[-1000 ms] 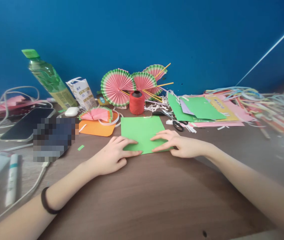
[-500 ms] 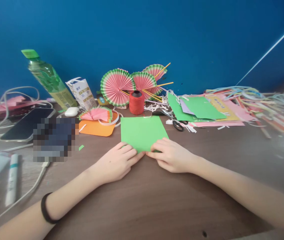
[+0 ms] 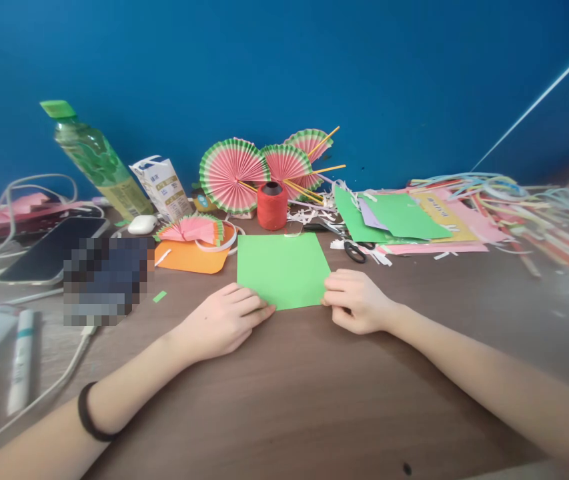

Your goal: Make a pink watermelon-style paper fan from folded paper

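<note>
A green sheet of paper (image 3: 284,267) lies flat on the brown table in the middle of the view. My left hand (image 3: 227,320) rests on its near left corner, fingers together and bent over the edge. At the near right corner, my right hand (image 3: 357,300) has its fingers curled and pinched on the paper's edge. Behind the sheet stands a red spool of thread (image 3: 272,207), and pink and green pleated paper fans (image 3: 234,177) lean near the blue wall.
Black-handled scissors (image 3: 354,251) and a stack of coloured sheets (image 3: 409,217) lie at the back right. Orange paper (image 3: 194,259), a drink carton (image 3: 163,189), a green bottle (image 3: 99,160), a phone (image 3: 54,250) and a marker (image 3: 21,360) are on the left.
My hands have moved apart along the near edge of the sheet, the right one to the near right corner. The near edge between them is now uncovered.
</note>
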Motion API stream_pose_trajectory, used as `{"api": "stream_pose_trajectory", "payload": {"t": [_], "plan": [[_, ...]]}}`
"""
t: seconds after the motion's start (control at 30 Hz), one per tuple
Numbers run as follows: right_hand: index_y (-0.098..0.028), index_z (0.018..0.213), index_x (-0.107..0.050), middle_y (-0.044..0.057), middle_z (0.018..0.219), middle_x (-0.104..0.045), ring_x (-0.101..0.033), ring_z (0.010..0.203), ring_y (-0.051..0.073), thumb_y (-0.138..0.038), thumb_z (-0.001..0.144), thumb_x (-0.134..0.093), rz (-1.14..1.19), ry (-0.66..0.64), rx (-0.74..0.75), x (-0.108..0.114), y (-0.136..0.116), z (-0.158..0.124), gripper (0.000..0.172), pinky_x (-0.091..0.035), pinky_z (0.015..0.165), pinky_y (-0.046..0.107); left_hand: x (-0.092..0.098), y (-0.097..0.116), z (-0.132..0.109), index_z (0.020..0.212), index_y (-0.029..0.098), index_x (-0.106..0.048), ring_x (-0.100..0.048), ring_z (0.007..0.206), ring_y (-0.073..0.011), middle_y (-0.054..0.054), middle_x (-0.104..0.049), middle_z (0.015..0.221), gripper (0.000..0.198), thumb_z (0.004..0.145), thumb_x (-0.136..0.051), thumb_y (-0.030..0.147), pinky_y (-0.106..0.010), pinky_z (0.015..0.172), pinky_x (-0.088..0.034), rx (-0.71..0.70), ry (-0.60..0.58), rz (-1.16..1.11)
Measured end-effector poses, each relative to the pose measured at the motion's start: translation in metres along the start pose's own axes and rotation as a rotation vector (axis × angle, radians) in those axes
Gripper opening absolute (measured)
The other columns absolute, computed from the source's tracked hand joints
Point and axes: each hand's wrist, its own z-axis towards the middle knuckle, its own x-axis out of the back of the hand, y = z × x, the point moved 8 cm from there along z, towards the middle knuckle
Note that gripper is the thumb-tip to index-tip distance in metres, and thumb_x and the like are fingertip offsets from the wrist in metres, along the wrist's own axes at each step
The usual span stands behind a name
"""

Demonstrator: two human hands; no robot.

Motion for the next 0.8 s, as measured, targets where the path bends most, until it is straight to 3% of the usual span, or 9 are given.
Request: {"api": "stream_pose_trajectory", "payload": {"t": [0.1,0.2,0.33,0.67,0.8], "plan": [[-0.019,0.061,-0.047,-0.001,0.057,-0.038,-0.031,0.054,0.013,-0.010,0.073,-0.039,0.112,-0.063,-0.072,-0.006,0.008,0.000,0.017,-0.027,0.055,0.026,0.002,-0.005,-0.002,0.107,0.021,-0.059,-0.055,0.085,-0.0155,-0.006,-0.064,0.097,0.032,0.086,-0.035,0.014,-0.029,0.074,-0.043,0.039,0.035,-0.045],[-0.018,0.073,-0.050,-0.001,0.061,-0.044,-0.039,0.059,0.012,-0.023,0.081,-0.048,0.210,-0.147,-0.165,-0.014,0.014,0.000,0.009,-0.031,0.058,0.024,0.000,-0.010,-0.004,0.099,0.020,-0.059,-0.054,0.084,-0.0156,-0.006,-0.063,0.096,0.023,0.088,-0.039,0.021,-0.029,0.074,-0.042,0.107,0.060,-0.064],[-0.018,0.075,-0.052,-0.002,0.061,-0.045,-0.041,0.058,0.012,-0.038,0.083,-0.052,0.259,-0.200,-0.236,-0.021,0.020,0.001,0.021,-0.031,0.057,0.023,-0.005,-0.020,-0.005,0.085,0.019,-0.056,-0.051,0.078,-0.0158,-0.004,-0.058,0.082,0.019,0.088,-0.042,0.030,-0.029,0.069,-0.040,0.210,0.053,-0.090],[-0.018,0.071,-0.053,-0.003,0.057,-0.040,-0.042,0.058,0.011,-0.033,0.082,-0.055,0.358,-0.178,-0.317,-0.020,0.025,0.003,0.019,-0.032,0.056,0.021,-0.005,-0.025,-0.005,0.075,0.019,-0.052,-0.047,0.071,-0.0142,-0.001,-0.055,0.072,0.021,0.088,-0.040,0.029,-0.029,0.065,-0.033,0.252,0.046,-0.051],[-0.018,0.071,-0.053,-0.001,0.065,-0.046,-0.044,0.065,0.013,-0.032,0.082,-0.055,0.355,-0.162,-0.306,-0.019,0.025,0.003,0.019,-0.035,0.060,0.023,-0.004,-0.025,-0.005,0.074,0.018,-0.051,-0.048,0.069,-0.0137,-0.001,-0.055,0.070,0.021,0.088,-0.040,0.029,-0.028,0.063,-0.033,0.259,0.060,-0.028]]}}
